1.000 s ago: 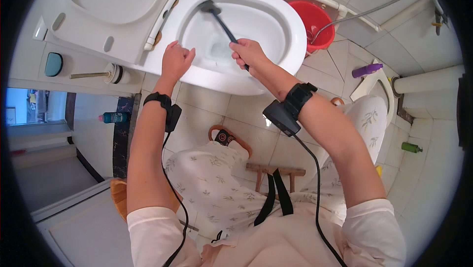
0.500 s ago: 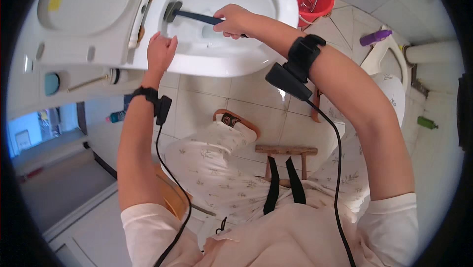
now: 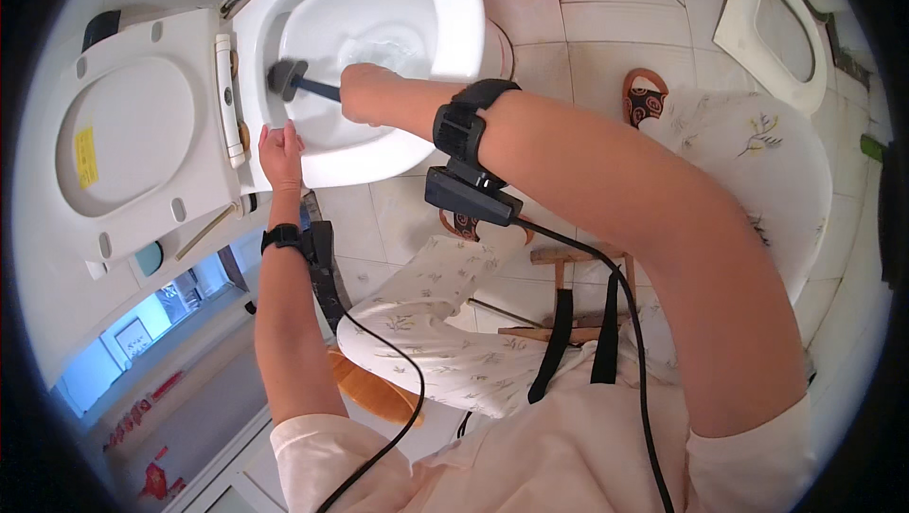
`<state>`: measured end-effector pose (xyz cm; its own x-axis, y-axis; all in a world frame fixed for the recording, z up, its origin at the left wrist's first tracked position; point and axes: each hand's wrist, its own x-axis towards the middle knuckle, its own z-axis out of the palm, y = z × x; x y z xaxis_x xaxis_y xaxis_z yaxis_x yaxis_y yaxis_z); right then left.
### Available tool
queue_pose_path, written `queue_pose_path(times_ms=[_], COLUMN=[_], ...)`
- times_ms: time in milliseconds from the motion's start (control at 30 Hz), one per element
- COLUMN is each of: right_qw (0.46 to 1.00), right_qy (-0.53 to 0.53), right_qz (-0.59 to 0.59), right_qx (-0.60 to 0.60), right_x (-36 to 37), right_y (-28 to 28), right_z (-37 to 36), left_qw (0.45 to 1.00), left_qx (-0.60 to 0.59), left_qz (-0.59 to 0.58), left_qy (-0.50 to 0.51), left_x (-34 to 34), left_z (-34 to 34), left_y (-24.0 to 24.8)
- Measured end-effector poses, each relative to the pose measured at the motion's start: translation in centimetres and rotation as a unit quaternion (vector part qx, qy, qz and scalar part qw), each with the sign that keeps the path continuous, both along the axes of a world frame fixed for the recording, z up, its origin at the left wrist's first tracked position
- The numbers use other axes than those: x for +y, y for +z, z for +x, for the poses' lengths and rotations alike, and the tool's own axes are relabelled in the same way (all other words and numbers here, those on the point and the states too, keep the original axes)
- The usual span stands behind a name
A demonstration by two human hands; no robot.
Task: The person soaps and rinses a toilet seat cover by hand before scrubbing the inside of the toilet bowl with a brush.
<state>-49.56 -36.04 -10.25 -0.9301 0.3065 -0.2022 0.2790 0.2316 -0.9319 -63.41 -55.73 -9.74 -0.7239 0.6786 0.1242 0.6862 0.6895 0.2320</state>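
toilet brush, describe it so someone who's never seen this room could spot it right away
Find the white toilet bowl at the top, its lid flipped open to the left. Inside it, the right hand holds the toilet brush against the inner wall. It is the only dark thing in the white bowl: a blackish head on a thin dark handle.

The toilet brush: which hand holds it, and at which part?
The right hand holds the toilet brush by its dark handle, behind the head, inside the toilet bowl. The left hand holds nothing; it rests on the bowl's rim.
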Motion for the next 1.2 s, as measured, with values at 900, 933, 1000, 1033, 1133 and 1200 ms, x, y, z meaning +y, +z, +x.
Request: queue_pose_path(times_ms=[900,933,1000,1033,1133,1200], right_qw=[0.979,0.969,0.939,0.939,0.911,0.976], right_qy=[-0.133,-0.141,-0.246,-0.244,-0.302,-0.16], right_qz=[-0.155,-0.203,-0.238,-0.239,-0.274,-0.138], right_qx=[0.005,-0.015,0.042,0.04,0.061,0.057], right_x=[-3.5,-4.0,-5.1,-5.5,-6.0,-5.3], right_y=[0.1,-0.4,0.6,1.0,1.8,0.3], right_z=[-1.0,-1.2,-1.7,-1.8,-2.1,-1.6], left_qw=[0.998,0.998,0.999,0.999,0.998,0.998], left_qx=[-0.027,-0.031,-0.022,-0.014,-0.022,-0.024], left_qz=[0.05,0.052,0.043,0.036,0.051,0.051], left_qy=[-0.002,-0.005,-0.009,-0.017,-0.001,0.005], left_x=[0.5,1.1,0.7,0.6,-0.1,-0.2], left_z=[0.7,0.8,0.7,0.6,0.2,0.2], left_y=[-0.2,-0.3,0.0,-0.1,-0.2,-0.1])
